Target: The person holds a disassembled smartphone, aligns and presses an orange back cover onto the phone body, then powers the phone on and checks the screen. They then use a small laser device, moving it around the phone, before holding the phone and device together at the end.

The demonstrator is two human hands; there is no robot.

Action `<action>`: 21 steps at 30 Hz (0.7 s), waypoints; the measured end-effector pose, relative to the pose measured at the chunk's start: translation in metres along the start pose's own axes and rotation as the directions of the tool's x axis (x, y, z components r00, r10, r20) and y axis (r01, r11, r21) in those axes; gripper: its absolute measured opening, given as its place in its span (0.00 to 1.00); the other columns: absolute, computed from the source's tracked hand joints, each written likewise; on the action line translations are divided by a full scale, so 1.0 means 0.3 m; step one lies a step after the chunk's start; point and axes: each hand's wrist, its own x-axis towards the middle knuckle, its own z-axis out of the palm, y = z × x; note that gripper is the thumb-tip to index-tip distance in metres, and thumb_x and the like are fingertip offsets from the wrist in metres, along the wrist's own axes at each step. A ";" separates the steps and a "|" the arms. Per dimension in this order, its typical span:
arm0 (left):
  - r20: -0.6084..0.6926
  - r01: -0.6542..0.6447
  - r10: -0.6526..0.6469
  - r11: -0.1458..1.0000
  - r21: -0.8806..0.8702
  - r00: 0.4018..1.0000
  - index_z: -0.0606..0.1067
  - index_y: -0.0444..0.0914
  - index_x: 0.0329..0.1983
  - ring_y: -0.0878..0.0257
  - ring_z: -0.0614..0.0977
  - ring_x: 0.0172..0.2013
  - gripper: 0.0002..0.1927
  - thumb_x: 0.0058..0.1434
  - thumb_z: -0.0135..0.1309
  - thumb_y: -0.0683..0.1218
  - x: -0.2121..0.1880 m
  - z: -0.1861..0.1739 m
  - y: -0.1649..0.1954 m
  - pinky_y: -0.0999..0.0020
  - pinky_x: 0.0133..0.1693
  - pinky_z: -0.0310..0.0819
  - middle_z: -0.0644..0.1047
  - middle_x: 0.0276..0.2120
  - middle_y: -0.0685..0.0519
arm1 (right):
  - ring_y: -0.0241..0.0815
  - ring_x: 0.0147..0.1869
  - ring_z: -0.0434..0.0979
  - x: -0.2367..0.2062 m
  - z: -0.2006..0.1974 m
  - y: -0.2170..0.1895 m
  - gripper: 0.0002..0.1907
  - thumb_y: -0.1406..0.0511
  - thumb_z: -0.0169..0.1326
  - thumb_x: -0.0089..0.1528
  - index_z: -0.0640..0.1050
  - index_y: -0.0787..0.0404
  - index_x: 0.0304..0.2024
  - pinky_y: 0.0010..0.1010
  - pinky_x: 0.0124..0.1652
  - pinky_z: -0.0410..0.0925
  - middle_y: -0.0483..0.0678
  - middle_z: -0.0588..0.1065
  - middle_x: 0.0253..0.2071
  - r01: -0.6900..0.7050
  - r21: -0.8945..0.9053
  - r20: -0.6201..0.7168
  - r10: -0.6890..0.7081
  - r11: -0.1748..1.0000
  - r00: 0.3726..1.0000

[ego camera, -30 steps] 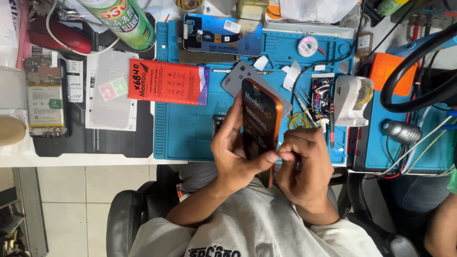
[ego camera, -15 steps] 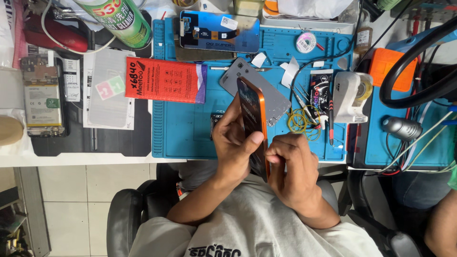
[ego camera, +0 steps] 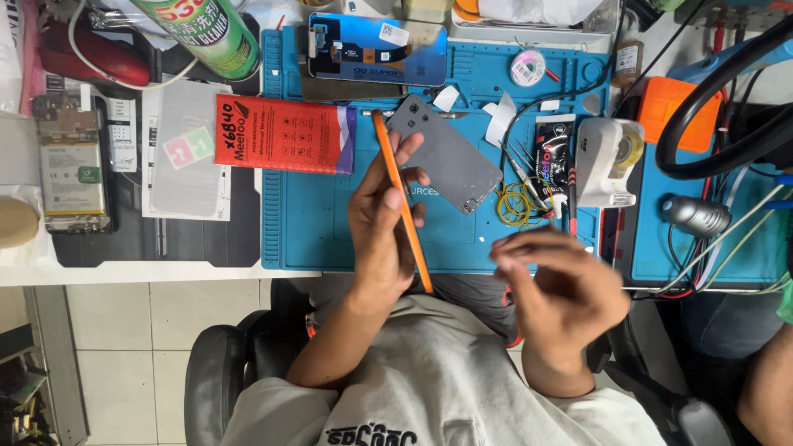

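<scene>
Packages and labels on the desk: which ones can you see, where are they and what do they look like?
Red packet: flat rectangle, black print, purple end, left on the blue mat.
Spray can: green and white, lying top left.
Phone screen part: glossy blue-black rectangle with small white stickers, top of mat.
Black sachet: narrow, red and white print, beside the white tape dispenser.

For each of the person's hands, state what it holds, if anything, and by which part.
The left hand holds the orange-edged phone edge-on, its grip around the middle of the long sides. The right hand is blurred, open and holds nothing.
</scene>
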 end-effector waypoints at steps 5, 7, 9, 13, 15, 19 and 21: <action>0.115 0.052 -0.040 0.993 -0.107 0.993 0.61 0.33 0.75 0.65 0.74 0.50 0.45 0.65 0.62 0.63 0.010 -0.057 0.017 0.76 0.37 0.69 0.70 0.69 0.45 | 0.44 0.40 0.84 0.098 -0.015 0.062 0.08 0.80 0.60 0.70 0.74 0.70 0.46 0.30 0.41 0.79 0.55 0.77 0.38 -0.002 0.137 -0.131 0.020 0.991 0.991; 0.142 0.081 -0.061 0.987 -0.140 0.988 0.61 0.33 0.74 0.65 0.74 0.50 0.46 0.64 0.62 0.64 0.010 -0.071 0.021 0.76 0.37 0.70 0.69 0.69 0.44 | 0.41 0.37 0.83 0.154 -0.017 0.084 0.09 0.78 0.59 0.68 0.73 0.69 0.48 0.29 0.39 0.79 0.52 0.77 0.35 0.045 0.118 -0.154 -0.026 0.992 0.988; 0.153 0.123 -0.098 0.979 -0.162 0.983 0.61 0.34 0.74 0.65 0.74 0.50 0.46 0.64 0.62 0.65 0.009 -0.082 0.028 0.76 0.37 0.70 0.69 0.68 0.43 | 0.38 0.34 0.81 0.211 -0.025 0.104 0.11 0.76 0.56 0.65 0.72 0.72 0.49 0.28 0.36 0.77 0.51 0.77 0.32 0.123 0.015 -0.128 -0.121 0.992 0.984; 0.155 0.110 -0.087 0.983 -0.149 0.984 0.60 0.33 0.74 0.65 0.75 0.50 0.46 0.64 0.62 0.64 0.000 -0.091 0.043 0.76 0.38 0.71 0.69 0.68 0.43 | 0.41 0.34 0.83 0.293 -0.052 0.142 0.04 0.77 0.55 0.72 0.79 0.76 0.44 0.25 0.33 0.73 0.55 0.78 0.33 0.188 -0.197 -0.046 -0.200 0.962 0.979; 0.149 0.064 -0.049 0.993 -0.095 0.988 0.60 0.32 0.75 0.64 0.76 0.50 0.47 0.64 0.63 0.63 -0.006 -0.091 0.051 0.76 0.38 0.72 0.70 0.68 0.42 | 0.41 0.36 0.83 0.323 -0.053 0.170 0.05 0.77 0.56 0.77 0.79 0.76 0.45 0.25 0.37 0.76 0.55 0.79 0.36 0.149 -0.140 0.026 -0.147 0.979 0.989; 0.141 0.025 -0.019 0.999 -0.040 0.990 0.59 0.31 0.77 0.63 0.76 0.50 0.46 0.63 0.66 0.56 -0.010 -0.088 0.072 0.75 0.40 0.73 0.70 0.69 0.42 | 0.40 0.37 0.83 0.431 -0.047 0.248 0.05 0.78 0.61 0.74 0.78 0.76 0.43 0.24 0.37 0.75 0.54 0.81 0.39 0.104 -0.240 0.218 -0.051 0.965 0.975; 0.141 0.011 -0.008 1.000 -0.021 0.990 0.58 0.31 0.78 0.64 0.76 0.49 0.46 0.62 0.66 0.50 -0.009 -0.088 0.084 0.75 0.40 0.73 0.70 0.68 0.43 | 0.38 0.38 0.84 0.490 -0.022 0.298 0.06 0.78 0.63 0.71 0.77 0.73 0.42 0.25 0.37 0.76 0.52 0.81 0.37 0.107 -0.348 0.272 -0.009 0.931 0.962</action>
